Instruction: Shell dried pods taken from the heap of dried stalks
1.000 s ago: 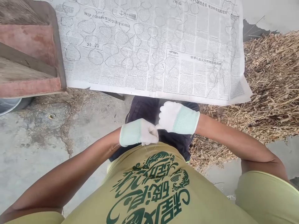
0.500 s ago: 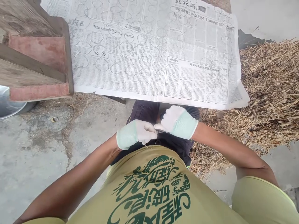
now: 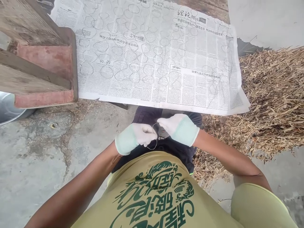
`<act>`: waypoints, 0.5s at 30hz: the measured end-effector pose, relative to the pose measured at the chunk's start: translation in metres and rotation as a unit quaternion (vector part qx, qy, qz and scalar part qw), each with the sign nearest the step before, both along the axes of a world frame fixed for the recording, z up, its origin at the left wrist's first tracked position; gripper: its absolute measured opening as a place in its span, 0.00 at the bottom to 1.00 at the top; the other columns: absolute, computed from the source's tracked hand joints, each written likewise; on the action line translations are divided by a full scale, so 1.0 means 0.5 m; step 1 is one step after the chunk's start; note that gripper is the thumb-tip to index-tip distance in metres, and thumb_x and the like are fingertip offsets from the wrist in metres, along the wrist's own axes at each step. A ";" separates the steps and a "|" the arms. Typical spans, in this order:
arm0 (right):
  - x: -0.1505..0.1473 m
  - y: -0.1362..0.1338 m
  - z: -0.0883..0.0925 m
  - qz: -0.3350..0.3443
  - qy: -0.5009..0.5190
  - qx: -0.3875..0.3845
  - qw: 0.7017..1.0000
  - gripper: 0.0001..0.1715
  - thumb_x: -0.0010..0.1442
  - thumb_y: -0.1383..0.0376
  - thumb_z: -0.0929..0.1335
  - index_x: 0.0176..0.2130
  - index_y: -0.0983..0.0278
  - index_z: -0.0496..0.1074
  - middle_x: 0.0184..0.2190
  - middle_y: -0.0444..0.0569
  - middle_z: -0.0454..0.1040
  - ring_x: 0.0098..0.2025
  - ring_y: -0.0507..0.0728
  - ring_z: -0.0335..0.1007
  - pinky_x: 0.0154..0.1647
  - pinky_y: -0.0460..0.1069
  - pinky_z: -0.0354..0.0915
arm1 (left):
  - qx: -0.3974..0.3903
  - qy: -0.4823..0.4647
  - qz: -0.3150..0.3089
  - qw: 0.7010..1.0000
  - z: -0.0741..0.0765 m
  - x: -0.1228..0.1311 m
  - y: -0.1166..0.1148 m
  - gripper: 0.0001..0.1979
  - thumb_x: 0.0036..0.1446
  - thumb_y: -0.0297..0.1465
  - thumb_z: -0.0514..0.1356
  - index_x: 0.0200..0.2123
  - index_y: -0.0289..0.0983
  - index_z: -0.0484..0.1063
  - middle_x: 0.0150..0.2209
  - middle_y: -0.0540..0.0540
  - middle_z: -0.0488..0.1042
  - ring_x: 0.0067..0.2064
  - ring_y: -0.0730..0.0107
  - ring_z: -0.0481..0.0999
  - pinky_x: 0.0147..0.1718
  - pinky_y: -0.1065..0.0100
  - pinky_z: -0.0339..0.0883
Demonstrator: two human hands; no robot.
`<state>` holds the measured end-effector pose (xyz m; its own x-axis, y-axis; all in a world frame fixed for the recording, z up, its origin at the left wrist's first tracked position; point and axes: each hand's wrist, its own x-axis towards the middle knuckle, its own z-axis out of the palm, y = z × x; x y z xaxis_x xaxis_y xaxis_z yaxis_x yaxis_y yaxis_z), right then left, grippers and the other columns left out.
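Observation:
Both of my hands wear white gloves with pale green cuffs, and they meet over my lap. My left hand (image 3: 140, 136) pinches a thin, curved wire (image 3: 156, 145) between thumb and fingers; one bend of it hangs below the fingertips. Another bend arches up to my right hand (image 3: 177, 126), whose thumb and forefinger are pressed together on its end. Between the hands and behind them is a small grey and dark patch with a red spot, too unclear to name. Ahead, many similar figure-eight wire loops (image 3: 106, 71) lie in rows on printed newspaper (image 3: 152, 98).
A wooden stool with red-painted parts (image 3: 45, 63) rests on its side at the left of the newspaper. Behind it shows part of a metal basin (image 3: 9, 109). Dry straw (image 3: 273, 101) is heaped at the right on the concrete floor (image 3: 42, 158). Tangled wires (image 3: 217, 84) lie at the paper's right.
My right hand has drawn slightly up and away from the left, and the wire between them now shows as a wider curve. The view has shifted a little.

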<state>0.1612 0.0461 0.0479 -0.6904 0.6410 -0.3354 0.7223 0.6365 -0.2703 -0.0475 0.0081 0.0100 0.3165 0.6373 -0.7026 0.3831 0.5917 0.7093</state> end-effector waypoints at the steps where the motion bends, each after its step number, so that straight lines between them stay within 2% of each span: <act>1: -0.008 -0.006 -0.003 -0.028 -0.001 -0.012 1.000 0.06 0.71 0.63 0.68 0.44 0.62 0.76 0.28 0.46 0.78 0.28 0.54 0.71 0.29 0.50 0.46 | 0.008 0.005 0.008 1.000 0.001 0.003 0.000 0.06 0.49 0.33 0.65 0.25 0.37 0.77 0.18 0.52 0.72 0.20 0.76 0.65 0.20 0.73 0.54; 4: -0.028 -0.020 -0.010 -0.100 0.000 -0.037 0.994 0.12 0.75 0.62 0.64 0.47 0.63 0.76 0.37 0.49 0.83 0.34 0.56 0.77 0.31 0.49 0.51 | 0.033 0.013 0.027 0.999 0.003 0.007 -0.003 0.06 0.50 0.33 0.65 0.26 0.37 0.77 0.18 0.52 0.72 0.20 0.76 0.65 0.20 0.73 0.54; 7: -0.034 -0.024 -0.011 -0.119 0.018 -0.029 0.992 0.17 0.77 0.61 0.62 0.55 0.64 0.75 0.45 0.53 0.84 0.41 0.57 0.79 0.34 0.49 0.56 | 0.046 0.011 0.037 0.998 -0.002 0.004 -0.006 0.07 0.53 0.34 0.65 0.25 0.37 0.76 0.18 0.52 0.73 0.21 0.76 0.64 0.20 0.73 0.54; 9: -0.034 -0.024 -0.011 -0.121 0.021 -0.012 0.992 0.19 0.77 0.59 0.61 0.58 0.63 0.74 0.42 0.52 0.84 0.39 0.57 0.79 0.34 0.49 0.56 | 0.045 0.013 0.034 0.998 -0.006 0.001 -0.009 0.08 0.54 0.34 0.64 0.26 0.37 0.76 0.18 0.52 0.73 0.21 0.76 0.65 0.20 0.74 0.55; 12: -0.042 -0.030 -0.016 -0.128 -0.009 0.019 0.992 0.20 0.76 0.56 0.62 0.58 0.63 0.75 0.30 0.50 0.82 0.31 0.59 0.77 0.31 0.51 0.53 | 0.043 0.017 0.034 0.998 -0.004 0.005 -0.013 0.06 0.54 0.34 0.65 0.28 0.37 0.78 0.19 0.52 0.73 0.21 0.76 0.66 0.21 0.74 0.56; 15: -0.055 -0.040 -0.023 -0.154 -0.027 0.045 0.987 0.21 0.77 0.58 0.61 0.59 0.65 0.75 0.29 0.52 0.81 0.31 0.60 0.77 0.31 0.51 0.55 | 0.047 0.014 0.058 0.997 0.005 0.016 -0.015 0.06 0.52 0.33 0.65 0.28 0.37 0.78 0.19 0.53 0.73 0.21 0.76 0.66 0.21 0.73 0.56</act>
<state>0.1337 0.0263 0.0362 -0.4415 0.8458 -0.2996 0.8968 0.4049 -0.1783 -0.0395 0.0006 0.0126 0.2171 0.7326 -0.6450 0.3366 0.5641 0.7540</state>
